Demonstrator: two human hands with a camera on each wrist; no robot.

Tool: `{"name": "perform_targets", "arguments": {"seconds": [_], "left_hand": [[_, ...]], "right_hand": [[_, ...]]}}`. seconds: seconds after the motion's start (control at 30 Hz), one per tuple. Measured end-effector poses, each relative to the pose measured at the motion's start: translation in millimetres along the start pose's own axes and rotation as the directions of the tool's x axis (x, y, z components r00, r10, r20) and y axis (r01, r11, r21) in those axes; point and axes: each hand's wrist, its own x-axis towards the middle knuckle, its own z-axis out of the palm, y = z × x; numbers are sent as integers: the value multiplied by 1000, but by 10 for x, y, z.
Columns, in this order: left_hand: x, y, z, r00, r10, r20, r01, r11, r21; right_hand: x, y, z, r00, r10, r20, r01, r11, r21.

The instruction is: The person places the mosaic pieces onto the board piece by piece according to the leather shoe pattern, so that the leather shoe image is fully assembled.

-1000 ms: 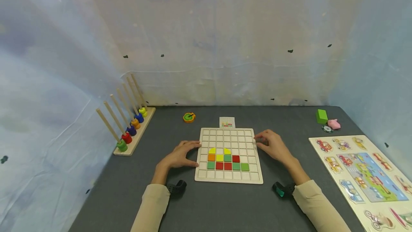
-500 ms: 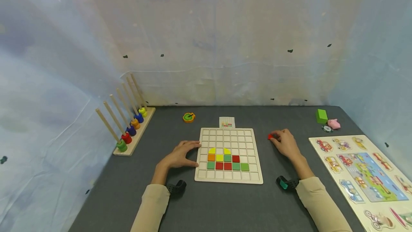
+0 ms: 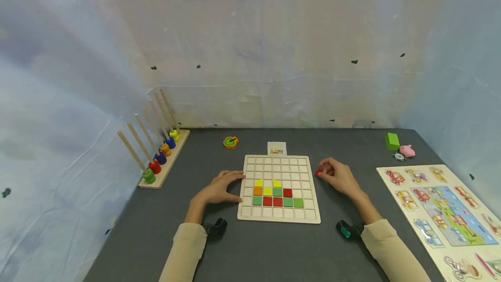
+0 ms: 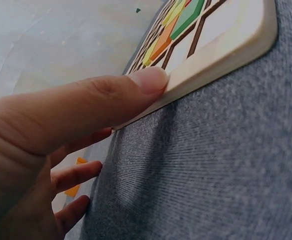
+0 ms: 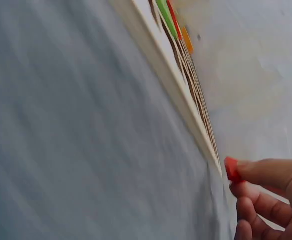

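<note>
At the far left of the grey table (image 3: 274,251) stood the peg rack (image 3: 160,166), its slanted wooden sticks each carrying a coloured ring at the base. Further in, near the back, lay a small orange and green ring toy (image 3: 230,142).

Your left hand (image 3: 219,188) rested flat on the table against the left edge of the grid board (image 3: 278,216). Its fingers were straight and spread, gripping nothing. The left wrist view showed your thumb (image 4: 136,87) pressed against the board's rim, with the other fingers lying on the cloth.

The grid board sat in the middle of the table, just in front of you. In its lower rows lay coloured tiles (image 3: 277,193): two yellow shapes on top, then orange, yellow, green and red, then green, red, red, green and green. A small pattern card (image 3: 276,148) lay just behind the board.

Your right hand (image 3: 338,177) was just beside the board's right edge, its fingers curled and pinching a small red tile (image 3: 318,171). The right wrist view confirmed the red tile at your fingertips (image 5: 265,172), close to the board's corner and not yet over a cell.

At the far right lay a green block (image 3: 392,141), a pink toy (image 3: 407,151) and a vehicle puzzle board (image 3: 442,212).
</note>
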Motion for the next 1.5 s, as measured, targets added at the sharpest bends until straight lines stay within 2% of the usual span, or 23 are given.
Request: {"name": "perform_targets", "arguments": {"seconds": [0.13, 0.27, 0.47, 0.7, 0.93, 1.2, 1.5], "left_hand": [[3, 10, -11, 1000, -1, 6, 1, 1000, -2], [-1, 27, -25, 1000, 1, 7, -1, 1000, 5], [1, 23, -16, 1000, -2, 4, 2, 1000, 3], [7, 0, -4, 1000, -8, 0, 8, 1000, -4], [5, -3, -10, 1000, -3, -2, 3, 1000, 4], [10, -16, -3, 1000, -11, -6, 11, 1000, 4], [40, -16, 28, 1000, -3, -7, 3, 1000, 1]], "right_hand": [[-45, -208, 69, 993, -68, 97, 59, 994, 95], [-83, -348, 156, 974, -131, 182, 98, 978, 183], [-118, -448, 273, 957, -180, 229, 128, 966, 227], [-130, -480, 360, 964, -171, 202, 131, 971, 200], [-117, -476, 412, 969, -145, 202, 124, 986, 115], [-109, -526, 430, 968, -166, 191, 155, 985, 70], [-124, -540, 433, 973, -141, 181, 144, 990, -5]]}}
